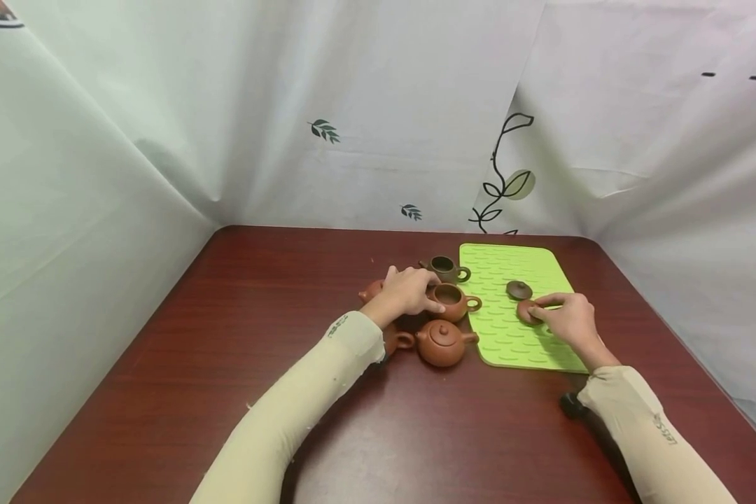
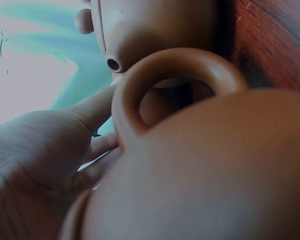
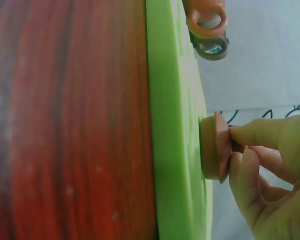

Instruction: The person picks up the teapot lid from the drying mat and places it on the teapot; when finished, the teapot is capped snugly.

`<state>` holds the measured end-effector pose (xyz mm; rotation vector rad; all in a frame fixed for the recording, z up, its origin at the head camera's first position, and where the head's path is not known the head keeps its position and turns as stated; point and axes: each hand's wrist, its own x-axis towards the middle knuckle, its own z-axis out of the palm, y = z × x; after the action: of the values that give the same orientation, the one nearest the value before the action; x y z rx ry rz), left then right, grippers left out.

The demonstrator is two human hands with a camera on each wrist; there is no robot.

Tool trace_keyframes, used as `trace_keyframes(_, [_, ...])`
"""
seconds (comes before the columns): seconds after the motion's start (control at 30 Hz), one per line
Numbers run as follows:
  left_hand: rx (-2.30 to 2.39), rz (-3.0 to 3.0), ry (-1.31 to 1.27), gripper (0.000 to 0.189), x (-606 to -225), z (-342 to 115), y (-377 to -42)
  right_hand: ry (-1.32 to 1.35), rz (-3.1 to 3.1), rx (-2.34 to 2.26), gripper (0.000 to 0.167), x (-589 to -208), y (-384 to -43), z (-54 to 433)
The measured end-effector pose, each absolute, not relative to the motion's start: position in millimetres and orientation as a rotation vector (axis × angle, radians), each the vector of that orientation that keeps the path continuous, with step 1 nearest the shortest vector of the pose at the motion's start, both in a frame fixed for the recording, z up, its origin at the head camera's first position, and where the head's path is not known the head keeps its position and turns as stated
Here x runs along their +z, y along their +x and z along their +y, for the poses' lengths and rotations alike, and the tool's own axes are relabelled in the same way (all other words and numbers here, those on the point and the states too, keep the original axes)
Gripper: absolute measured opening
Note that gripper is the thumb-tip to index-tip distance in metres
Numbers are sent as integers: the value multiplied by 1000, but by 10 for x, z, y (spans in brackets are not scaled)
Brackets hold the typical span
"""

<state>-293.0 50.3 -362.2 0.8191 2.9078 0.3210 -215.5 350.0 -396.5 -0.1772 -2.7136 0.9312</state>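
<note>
Table (image 1: 277,280), left side: wide passage.
Centre: pots (image 1: 439,348) crowd the left hand (image 1: 408,290).
Mat (image 1: 507,353): near strip passable; dark lid (image 1: 519,290) blocks just beyond red lid (image 1: 525,313).

Mat (image 1: 504,346) on table (image 1: 227,315), two lids (image 1: 519,289) on mat, teapots (image 1: 439,352) along its left side

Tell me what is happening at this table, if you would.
A person's right hand pinches a round reddish clay lid at the surface of a green rectangular mat, near a round dark clay lid. Their left hand grips a round, lidless reddish clay teapot. A lidless dark clay teapot stands behind it, a lidded reddish clay teapot in front.
</note>
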Motion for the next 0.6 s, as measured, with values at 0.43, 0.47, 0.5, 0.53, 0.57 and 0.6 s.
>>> trace_keyframes(0.43, [319,2900,827,61,-3611,504,-2930,-128,-2662,988,25,-3878,-2119,3348])
trace_keyframes(0.47, [320,2901,822,61,-3609,503,-2928,-115,-2655,995,24,-3872,-2117,3329])
trace_keyframes(0.5, [320,2902,819,61,-3609,502,-2927,-102,-2649,1005,23,-3867,-2118,3311])
trace_keyframes(0.53, [321,2903,813,60,-3608,502,-2925,-90,-2642,1022,23,-3861,-2117,3292])
trace_keyframes(0.57, [324,2904,810,60,-3609,501,-2924,-77,-2637,1037,22,-3857,-2119,3274])
trace_keyframes(0.6, [326,2905,811,60,-3611,502,-2924,-68,-2633,1050,22,-3852,-2120,3255])
